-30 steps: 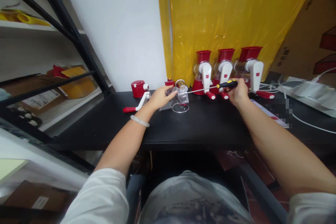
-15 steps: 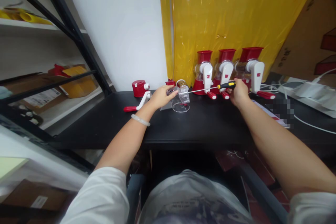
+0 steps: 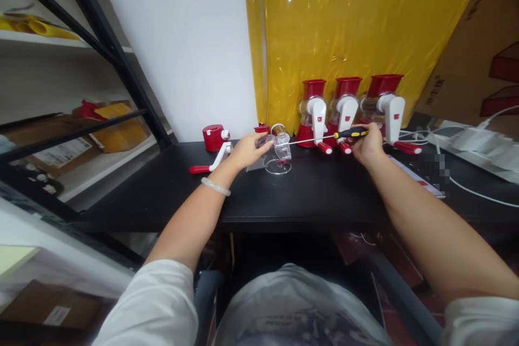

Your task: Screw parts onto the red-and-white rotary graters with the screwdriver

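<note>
My left hand (image 3: 252,150) is closed on a clear plastic grater body (image 3: 283,151), which lies on the black table. In my right hand (image 3: 368,144) is a screwdriver (image 3: 352,132) with a black and yellow handle, held level. Its long shaft points left, and the tip is at the clear body; whether it touches cannot be made out. A metal grater drum (image 3: 279,131) sits just behind that body. Left of my left hand stand a red base (image 3: 213,138) and a white crank with a red handle (image 3: 200,169).
Three red and white rotary graters (image 3: 347,102) stand along the back, close to my right hand. A white power strip (image 3: 472,143) with cables lies at the right, near a flat printed sheet (image 3: 417,177). A black-framed shelf (image 3: 133,86) rises at the left.
The whole view has shifted slightly. Both hands keep their hold, and the screwdriver stays at the clear body with hardly any visible movement.
</note>
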Motion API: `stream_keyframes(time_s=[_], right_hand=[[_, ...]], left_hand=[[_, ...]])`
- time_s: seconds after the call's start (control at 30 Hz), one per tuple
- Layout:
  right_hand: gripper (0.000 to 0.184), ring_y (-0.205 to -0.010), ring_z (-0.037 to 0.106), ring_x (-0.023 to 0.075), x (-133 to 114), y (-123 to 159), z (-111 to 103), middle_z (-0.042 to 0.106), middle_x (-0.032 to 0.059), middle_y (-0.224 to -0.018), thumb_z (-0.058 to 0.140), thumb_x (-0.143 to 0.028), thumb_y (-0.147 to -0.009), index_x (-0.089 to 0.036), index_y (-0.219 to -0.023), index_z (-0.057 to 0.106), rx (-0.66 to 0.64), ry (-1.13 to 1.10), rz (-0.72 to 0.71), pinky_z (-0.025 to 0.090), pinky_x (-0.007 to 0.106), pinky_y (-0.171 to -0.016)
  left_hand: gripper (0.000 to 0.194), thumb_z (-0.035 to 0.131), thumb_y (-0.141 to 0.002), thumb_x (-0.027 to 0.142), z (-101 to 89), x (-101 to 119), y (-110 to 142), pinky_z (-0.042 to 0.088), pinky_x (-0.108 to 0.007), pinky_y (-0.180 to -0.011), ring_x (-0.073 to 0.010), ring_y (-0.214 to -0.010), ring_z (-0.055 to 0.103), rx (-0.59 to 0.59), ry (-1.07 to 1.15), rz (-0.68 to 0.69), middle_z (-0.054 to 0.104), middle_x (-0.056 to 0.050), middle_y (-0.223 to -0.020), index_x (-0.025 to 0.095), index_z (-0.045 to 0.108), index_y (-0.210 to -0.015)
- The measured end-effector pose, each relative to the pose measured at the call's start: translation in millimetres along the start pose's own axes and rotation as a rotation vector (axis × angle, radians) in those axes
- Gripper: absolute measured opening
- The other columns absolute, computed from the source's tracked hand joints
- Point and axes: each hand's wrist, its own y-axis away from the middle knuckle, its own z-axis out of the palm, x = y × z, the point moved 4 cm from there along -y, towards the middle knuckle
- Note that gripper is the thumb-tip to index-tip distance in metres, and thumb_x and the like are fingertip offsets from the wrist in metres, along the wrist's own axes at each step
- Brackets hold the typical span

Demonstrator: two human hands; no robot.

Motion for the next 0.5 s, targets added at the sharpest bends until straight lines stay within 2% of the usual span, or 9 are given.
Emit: stream_keyframes(time_s=[0.07, 0.17, 0.27, 0.4, 0.5], right_hand=[[0.036, -0.041, 0.044, 0.0108, 1.3, 0.1, -2.4, 0.051, -0.0012, -0.056, 0.049, -0.031, -0.107, -0.024, -0.072, 0.053, 0.076, 0.011, 0.029, 0.037, 0.020, -0.034], [0.036, -0.038, 0.036, 0.0093, 1.0, -0.5, -4.1, 0.047, -0.0045, -0.054, 0.058, -0.040, -0.108, -0.025, -0.075, 0.054, 0.124, 0.089, -0.014, 0.030, 0.019, -0.030], [0.032, -0.038, 0.032, 0.0072, 2.8, -1.5, -5.3, 0.046, -0.0066, -0.055, 0.066, -0.037, -0.104, -0.024, -0.078, 0.054, 0.144, 0.137, -0.051, 0.028, 0.017, -0.030], [0.032, -0.039, 0.039, 0.0080, 4.4, -3.4, -2.6, 0.047, -0.0061, -0.057, 0.071, -0.032, -0.098, -0.025, -0.075, 0.050, 0.101, 0.099, -0.109, 0.031, 0.017, -0.031], [0.029, -0.041, 0.045, 0.0096, 5.2, -5.5, -2.5, 0.051, -0.0044, -0.057, 0.064, -0.030, -0.099, -0.025, -0.074, 0.050, 0.094, 0.063, -0.090, 0.038, 0.017, -0.033]], left_hand=[[0.046, 0.068, -0.106, 0.046, 0.1, 0.2, 0.1, 0.053, -0.052, -0.121, -0.0333, -0.136, 0.071, -0.001, -0.001, -0.002, 0.075, -0.017, -0.146, 0.018, 0.075, -0.142], [0.047, 0.067, -0.106, 0.046, -0.1, 0.8, 0.2, 0.051, -0.051, -0.122, -0.0333, -0.138, 0.069, 0.000, -0.002, 0.002, 0.074, -0.018, -0.148, 0.017, 0.075, -0.142], [0.048, 0.067, -0.106, 0.046, -0.5, 1.4, 0.5, 0.051, -0.051, -0.122, -0.0335, -0.139, 0.069, -0.005, -0.003, 0.000, 0.073, -0.018, -0.149, 0.016, 0.074, -0.143], [0.048, 0.067, -0.106, 0.046, -0.8, 1.4, 0.8, 0.051, -0.051, -0.122, -0.0335, -0.140, 0.069, -0.001, 0.001, 0.000, 0.073, -0.018, -0.149, 0.015, 0.074, -0.143], [0.046, 0.067, -0.106, 0.046, -0.2, 0.3, 0.3, 0.051, -0.051, -0.122, -0.0331, -0.139, 0.069, -0.001, 0.001, -0.001, 0.073, -0.017, -0.149, 0.018, 0.075, -0.142]])
